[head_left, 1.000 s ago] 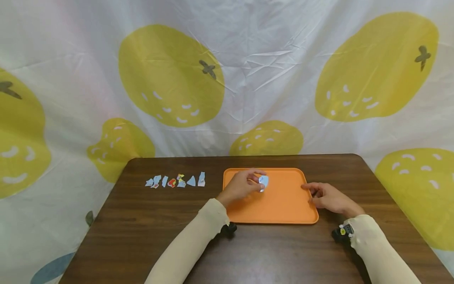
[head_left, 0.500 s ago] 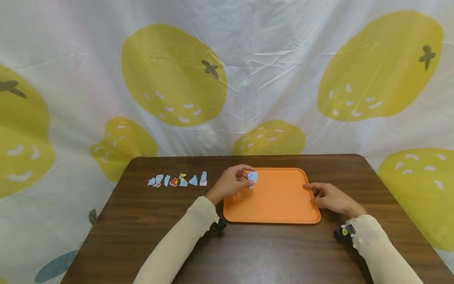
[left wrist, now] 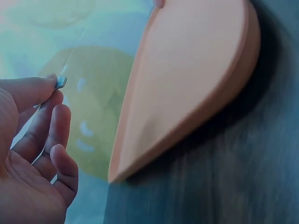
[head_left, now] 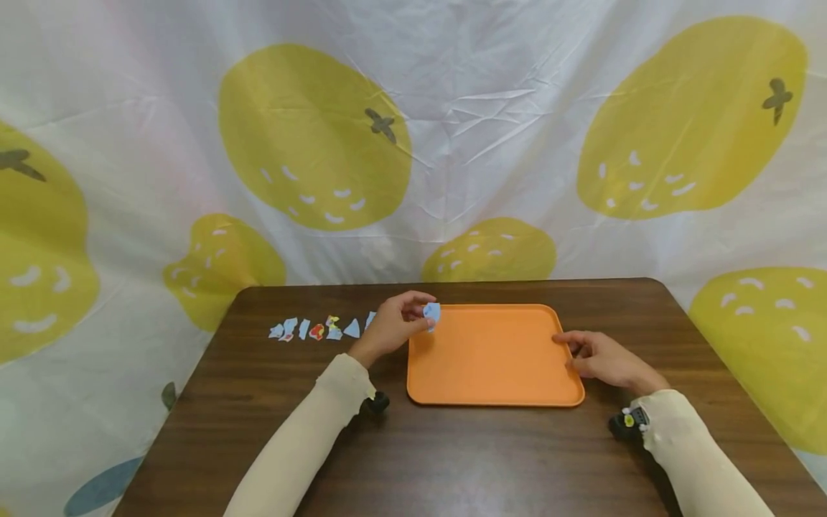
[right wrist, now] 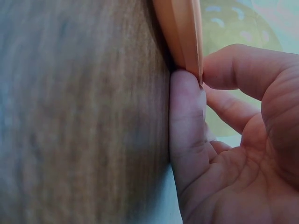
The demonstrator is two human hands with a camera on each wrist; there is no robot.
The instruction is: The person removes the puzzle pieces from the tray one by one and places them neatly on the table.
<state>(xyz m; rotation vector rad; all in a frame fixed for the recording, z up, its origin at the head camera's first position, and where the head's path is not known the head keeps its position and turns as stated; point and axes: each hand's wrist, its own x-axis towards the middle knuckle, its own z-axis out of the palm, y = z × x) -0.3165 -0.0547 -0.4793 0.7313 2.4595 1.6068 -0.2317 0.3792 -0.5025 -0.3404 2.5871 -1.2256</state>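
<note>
My left hand (head_left: 393,323) pinches a small light-blue piece of paper (head_left: 431,314) between thumb and fingers, above the left edge of the orange tray (head_left: 497,359). In the left wrist view, only a narrow tip of the paper piece (left wrist: 61,82) pokes out past the fingertips. My right hand (head_left: 601,359) holds the tray's right rim. In the right wrist view, its thumb lies low against the tray's edge (right wrist: 184,37), with the index fingertip on the rim's other side. Left of the tray, several cut paper pieces (head_left: 316,332) lie in a row; my left hand partly covers the rightmost.
Everything rests on a dark brown wooden table (head_left: 491,459). Behind it hangs a white cloth (head_left: 452,143) printed with big yellow fruit. A dark wrist camera (head_left: 377,402) sits under the left wrist, and another wrist camera (head_left: 623,426) is beside the right wrist.
My left hand has moved left from over the tray's middle to its left edge, carrying the paper piece. My right hand stays at the tray's right rim.
</note>
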